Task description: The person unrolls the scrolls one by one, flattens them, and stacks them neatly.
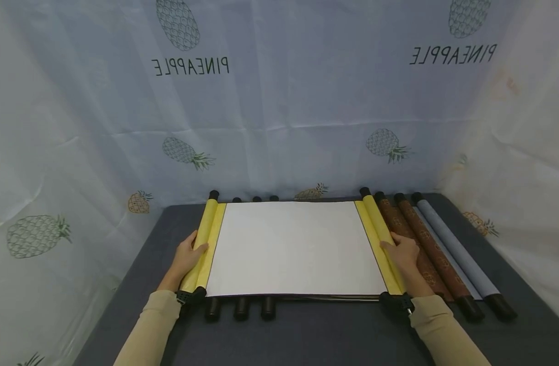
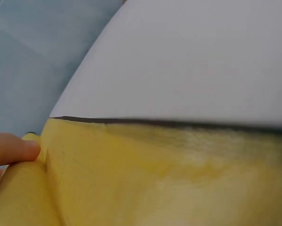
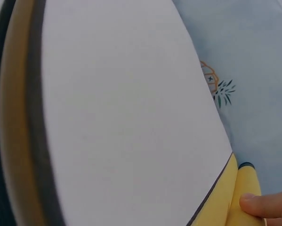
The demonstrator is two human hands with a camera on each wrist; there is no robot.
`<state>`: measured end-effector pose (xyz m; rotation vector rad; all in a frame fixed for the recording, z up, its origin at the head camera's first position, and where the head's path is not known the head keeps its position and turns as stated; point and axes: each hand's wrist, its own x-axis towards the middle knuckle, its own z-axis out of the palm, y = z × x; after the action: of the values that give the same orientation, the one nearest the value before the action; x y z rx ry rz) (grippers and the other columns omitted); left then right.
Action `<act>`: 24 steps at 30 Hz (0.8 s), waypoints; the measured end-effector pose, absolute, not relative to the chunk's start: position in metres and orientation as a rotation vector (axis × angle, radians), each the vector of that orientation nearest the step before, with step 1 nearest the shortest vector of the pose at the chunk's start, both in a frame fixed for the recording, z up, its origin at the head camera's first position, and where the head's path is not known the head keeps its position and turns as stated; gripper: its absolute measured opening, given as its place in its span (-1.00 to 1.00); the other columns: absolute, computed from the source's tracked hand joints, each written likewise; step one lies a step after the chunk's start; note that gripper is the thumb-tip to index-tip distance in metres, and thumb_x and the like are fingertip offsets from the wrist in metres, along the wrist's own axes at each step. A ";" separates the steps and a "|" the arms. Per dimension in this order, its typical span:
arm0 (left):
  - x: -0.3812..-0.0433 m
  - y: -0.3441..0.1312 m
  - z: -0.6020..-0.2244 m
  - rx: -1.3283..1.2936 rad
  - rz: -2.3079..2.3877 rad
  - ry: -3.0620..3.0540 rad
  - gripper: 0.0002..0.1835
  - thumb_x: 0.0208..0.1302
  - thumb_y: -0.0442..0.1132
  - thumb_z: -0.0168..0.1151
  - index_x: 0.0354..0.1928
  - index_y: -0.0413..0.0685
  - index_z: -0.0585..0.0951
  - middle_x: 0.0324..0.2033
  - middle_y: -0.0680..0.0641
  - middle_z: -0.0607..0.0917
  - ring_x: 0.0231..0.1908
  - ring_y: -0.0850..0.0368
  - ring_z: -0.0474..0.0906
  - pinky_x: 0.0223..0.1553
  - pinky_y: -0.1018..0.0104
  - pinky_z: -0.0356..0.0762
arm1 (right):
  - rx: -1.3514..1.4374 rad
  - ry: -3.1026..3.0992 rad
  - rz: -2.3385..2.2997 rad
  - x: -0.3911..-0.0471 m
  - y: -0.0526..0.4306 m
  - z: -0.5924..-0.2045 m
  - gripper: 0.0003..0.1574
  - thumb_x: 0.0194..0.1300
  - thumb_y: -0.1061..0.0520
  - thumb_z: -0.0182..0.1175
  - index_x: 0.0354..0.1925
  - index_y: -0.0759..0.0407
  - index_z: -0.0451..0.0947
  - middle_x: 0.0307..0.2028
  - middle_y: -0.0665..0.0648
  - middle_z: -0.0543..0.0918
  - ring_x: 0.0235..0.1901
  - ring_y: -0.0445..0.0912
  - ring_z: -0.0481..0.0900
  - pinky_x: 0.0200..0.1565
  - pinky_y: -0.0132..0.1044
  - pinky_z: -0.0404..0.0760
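A hanging scroll with a blank white sheet [image 1: 293,249] is stretched out between my hands, its yellow rolled ends at left and right, each tipped in black. My left hand [image 1: 185,258] grips the left yellow roll [image 1: 207,221], thumb on the near face of it. The right yellow roll [image 1: 376,211] is held by my right hand [image 1: 404,255] with the thumb across its top. In the left wrist view the left thumb [image 2: 18,148] presses on the yellow roll. The right wrist view shows the right thumb [image 3: 261,205] on the other roll. The undersides of both rolls are hidden.
Several black rod ends [image 1: 241,308] stick out from beneath the sheet at front and back. To the right lie brown patterned rolls [image 1: 425,239] and grey-blue rolls [image 1: 458,246] with black ends. All are on a dark table [image 1: 306,340] backed by a pineapple-print curtain [image 1: 279,101].
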<state>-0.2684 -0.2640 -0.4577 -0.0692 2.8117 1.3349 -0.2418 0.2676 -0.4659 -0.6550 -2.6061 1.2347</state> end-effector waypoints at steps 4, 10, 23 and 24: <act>-0.271 -0.265 -0.464 -0.056 1.314 2.796 -0.26 0.45 -0.23 -0.02 0.47 -0.40 -0.09 0.42 -0.47 0.12 0.28 -0.33 0.32 0.30 -0.16 0.32 | -0.645 -2.608 1.228 -0.242 0.266 -0.468 -0.30 0.30 0.16 0.14 0.32 0.43 0.25 0.26 0.54 0.36 0.01 0.29 0.48 0.06 0.13 0.53; -0.271 -0.266 -0.469 -0.034 1.275 2.777 -0.26 0.45 -0.23 -0.03 0.47 -0.43 -0.11 0.44 -0.49 0.06 0.40 -0.38 0.13 0.39 -0.20 0.18 | -0.602 -2.648 1.198 -0.242 0.267 -0.469 -0.32 0.29 0.18 0.14 0.30 0.46 0.27 0.24 0.56 0.38 0.05 0.34 0.46 0.13 0.17 0.46; -0.262 -0.266 -0.473 -0.004 1.136 2.770 -0.23 0.42 -0.24 -0.03 0.47 -0.43 -0.15 0.45 -0.49 -0.01 0.42 -0.43 0.03 0.40 -0.26 0.10 | -0.515 -2.772 1.110 -0.237 0.265 -0.468 -0.30 0.28 0.22 0.08 0.30 0.55 0.22 0.21 0.62 0.36 0.08 0.41 0.44 0.11 0.22 0.45; -0.262 -0.265 -0.472 0.002 1.125 2.775 -0.23 0.42 -0.24 -0.03 0.47 -0.43 -0.15 0.44 -0.49 -0.01 0.41 -0.43 0.03 0.39 -0.26 0.11 | -0.505 -2.792 1.099 -0.237 0.266 -0.467 -0.30 0.29 0.21 0.08 0.30 0.55 0.21 0.21 0.62 0.36 0.07 0.40 0.46 0.08 0.20 0.48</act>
<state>-0.2623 -0.2652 -0.4724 0.0021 2.7751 1.1250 -0.2367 0.2662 -0.4671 -0.5052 -2.7922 1.0993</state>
